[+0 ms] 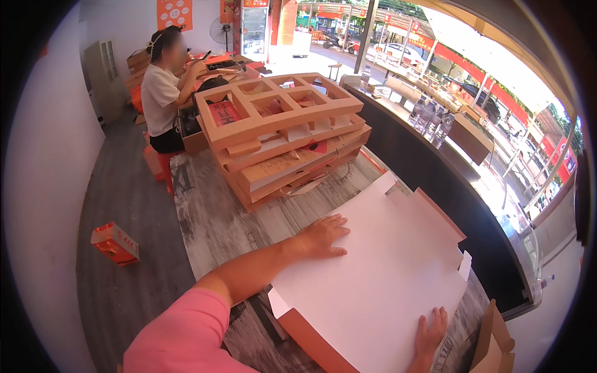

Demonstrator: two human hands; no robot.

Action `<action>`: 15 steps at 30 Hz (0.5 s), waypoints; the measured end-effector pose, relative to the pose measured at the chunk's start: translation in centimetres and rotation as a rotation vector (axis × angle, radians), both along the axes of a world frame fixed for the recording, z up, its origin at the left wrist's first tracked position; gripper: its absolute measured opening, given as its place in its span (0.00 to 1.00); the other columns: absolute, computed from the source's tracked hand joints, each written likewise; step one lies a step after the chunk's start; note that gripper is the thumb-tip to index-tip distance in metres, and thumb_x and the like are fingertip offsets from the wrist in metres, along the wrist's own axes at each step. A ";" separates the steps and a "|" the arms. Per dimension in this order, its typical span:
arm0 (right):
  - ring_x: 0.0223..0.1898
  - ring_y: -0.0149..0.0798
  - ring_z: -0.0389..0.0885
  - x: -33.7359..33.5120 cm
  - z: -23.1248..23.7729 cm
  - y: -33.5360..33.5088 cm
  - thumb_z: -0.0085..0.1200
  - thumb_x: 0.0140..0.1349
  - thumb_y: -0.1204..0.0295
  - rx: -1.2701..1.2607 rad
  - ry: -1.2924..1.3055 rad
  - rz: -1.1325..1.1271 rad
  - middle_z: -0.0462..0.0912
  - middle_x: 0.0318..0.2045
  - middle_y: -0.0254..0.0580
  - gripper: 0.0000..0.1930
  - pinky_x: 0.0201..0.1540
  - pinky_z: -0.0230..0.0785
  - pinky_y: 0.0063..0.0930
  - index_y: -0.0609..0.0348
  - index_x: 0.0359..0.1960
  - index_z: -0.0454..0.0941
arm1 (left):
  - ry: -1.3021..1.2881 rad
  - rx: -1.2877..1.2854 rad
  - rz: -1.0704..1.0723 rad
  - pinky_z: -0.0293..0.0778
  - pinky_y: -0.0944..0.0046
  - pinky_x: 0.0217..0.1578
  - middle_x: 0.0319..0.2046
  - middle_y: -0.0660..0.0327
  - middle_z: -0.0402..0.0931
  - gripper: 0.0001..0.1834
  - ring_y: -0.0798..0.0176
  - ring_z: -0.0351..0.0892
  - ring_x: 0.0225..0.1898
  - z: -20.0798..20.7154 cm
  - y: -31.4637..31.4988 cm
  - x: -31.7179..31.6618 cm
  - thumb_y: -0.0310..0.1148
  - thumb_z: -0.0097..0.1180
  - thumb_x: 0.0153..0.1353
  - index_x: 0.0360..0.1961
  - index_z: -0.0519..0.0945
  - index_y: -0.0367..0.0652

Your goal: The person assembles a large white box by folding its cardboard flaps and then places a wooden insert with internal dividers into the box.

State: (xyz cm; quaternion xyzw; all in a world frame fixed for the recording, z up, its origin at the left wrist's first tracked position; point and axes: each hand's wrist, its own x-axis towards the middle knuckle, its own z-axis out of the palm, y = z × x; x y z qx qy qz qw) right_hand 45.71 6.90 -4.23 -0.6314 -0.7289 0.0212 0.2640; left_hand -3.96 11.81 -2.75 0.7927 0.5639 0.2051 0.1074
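Observation:
A large cardboard sheet, white on its upper face and brown along its folded edges, lies spread on the table in front of me. My left hand rests on its left side, fingers stretched and spread over the white face. Near the right edge, close to me, my right hand lies against the sheet with its fingers apart. Small flaps stick up at the corners, one of them a white flap on the right. Neither hand grips anything.
Beyond the sheet stands a stack of brown cardboard trays with cut-out compartments. A seated person works at the table's far end. An orange box is on the floor at left. A cardboard piece lies at lower right; bottles stand on the counter.

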 end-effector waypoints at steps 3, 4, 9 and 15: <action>0.75 0.65 0.64 -0.4 0.4 -0.2 0.65 0.63 0.71 -0.005 -0.005 -0.009 0.72 0.71 0.65 0.26 0.77 0.54 0.55 0.70 0.62 0.77 | 0.001 0.022 0.001 0.50 0.51 0.79 0.77 0.44 0.61 0.38 0.44 0.53 0.80 -0.2 0.1 0.0 0.53 0.63 0.66 0.69 0.75 0.39; 0.75 0.65 0.64 -0.4 0.4 -0.3 0.65 0.63 0.71 -0.005 -0.008 -0.012 0.72 0.71 0.65 0.26 0.77 0.54 0.55 0.69 0.62 0.77 | -0.006 0.036 0.003 0.50 0.51 0.79 0.77 0.44 0.61 0.37 0.44 0.53 0.80 -0.5 0.2 -0.1 0.53 0.63 0.66 0.69 0.76 0.39; 0.74 0.65 0.64 -0.1 0.1 -0.2 0.65 0.63 0.70 -0.008 -0.012 -0.011 0.72 0.70 0.64 0.26 0.77 0.54 0.55 0.68 0.62 0.78 | -0.053 0.045 0.017 0.52 0.50 0.79 0.76 0.45 0.62 0.36 0.45 0.54 0.80 -0.7 0.3 -0.1 0.51 0.66 0.64 0.67 0.78 0.41; 0.73 0.64 0.66 -0.1 0.2 -0.4 0.67 0.62 0.67 0.007 -0.030 -0.030 0.73 0.69 0.63 0.27 0.77 0.54 0.55 0.66 0.61 0.79 | -0.063 0.040 0.014 0.53 0.49 0.78 0.76 0.46 0.63 0.36 0.45 0.55 0.80 -0.3 0.1 0.2 0.51 0.68 0.62 0.67 0.79 0.43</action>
